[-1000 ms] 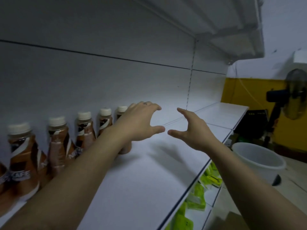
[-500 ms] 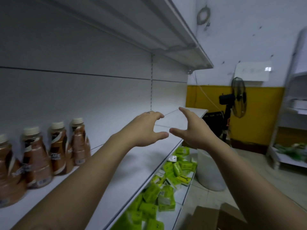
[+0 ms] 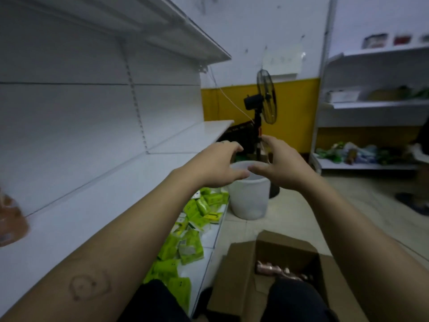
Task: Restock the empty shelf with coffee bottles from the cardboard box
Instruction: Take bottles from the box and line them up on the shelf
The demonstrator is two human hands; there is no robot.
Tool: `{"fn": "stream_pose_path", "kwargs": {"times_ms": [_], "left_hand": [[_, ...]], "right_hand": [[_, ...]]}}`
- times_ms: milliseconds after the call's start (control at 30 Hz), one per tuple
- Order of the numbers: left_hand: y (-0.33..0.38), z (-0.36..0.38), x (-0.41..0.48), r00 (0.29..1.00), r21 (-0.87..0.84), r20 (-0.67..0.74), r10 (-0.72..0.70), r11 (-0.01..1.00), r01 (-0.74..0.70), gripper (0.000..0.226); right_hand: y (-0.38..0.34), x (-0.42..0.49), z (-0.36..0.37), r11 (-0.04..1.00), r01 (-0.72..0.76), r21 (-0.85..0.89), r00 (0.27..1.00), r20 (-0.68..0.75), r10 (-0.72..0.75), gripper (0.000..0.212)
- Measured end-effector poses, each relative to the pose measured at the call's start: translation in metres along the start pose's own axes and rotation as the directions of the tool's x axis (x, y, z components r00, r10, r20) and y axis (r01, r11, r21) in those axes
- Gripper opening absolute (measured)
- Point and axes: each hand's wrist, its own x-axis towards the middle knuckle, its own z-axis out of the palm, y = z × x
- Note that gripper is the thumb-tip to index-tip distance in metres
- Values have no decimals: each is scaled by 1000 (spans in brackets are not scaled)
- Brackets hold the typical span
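Holding left hand [image 3: 216, 167] and right hand [image 3: 282, 168] empty, fingers [image 3: 232, 146] apart, we see the shelf [image 3: 92, 205] mostly bare, one coffee bottle [image 3: 10, 219] at nine o'clock, more in the cardboard box [image 3: 234, 275].

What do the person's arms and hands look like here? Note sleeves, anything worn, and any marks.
The left forearm and right forearm are bare to the picture's edge: no sleeves, watch or bracelet show. The left hand and right hand wear no gloves. A faint round mark, like a small drawn face, sits on the left forearm near the elbow.
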Motion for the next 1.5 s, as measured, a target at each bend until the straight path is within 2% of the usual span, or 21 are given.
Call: {"fn": "stream_pose_path", "kwargs": {"times_ms": [267,500,767,967,1100,1233,1500], "left_hand": [[23,90,58,982,-70,168,85,995,-75,69],[46,141,70,972,-236,158,172,963,-132,65],[51,130,59,943,-330,140,302,912,-243,68],[44,125,48,942,-350,129,309,903,-248,69],[41,126,40,939,-325,188,289,920,-218,68],[35,140,42,937,-272,253,240,947,-169,69],[16,207,66,933,-211,337,125,976,-55,65]], "right_hand": [[86,-37,17,958,-248,-144,960,97,263,85],[106,-65,6,837,-426,-344,867,111,486,89],[72,-78,-6,754,-475,-454,838,29,546,88],[54,-82,-4,743,-458,-488,846,17,532,86],[56,-84,1,746,-458,-484,843,31,537,84],[70,-81,13,766,-495,-410,824,59,564,85],[145,-72,66,780,-559,-281,761,199,617,80]]}}
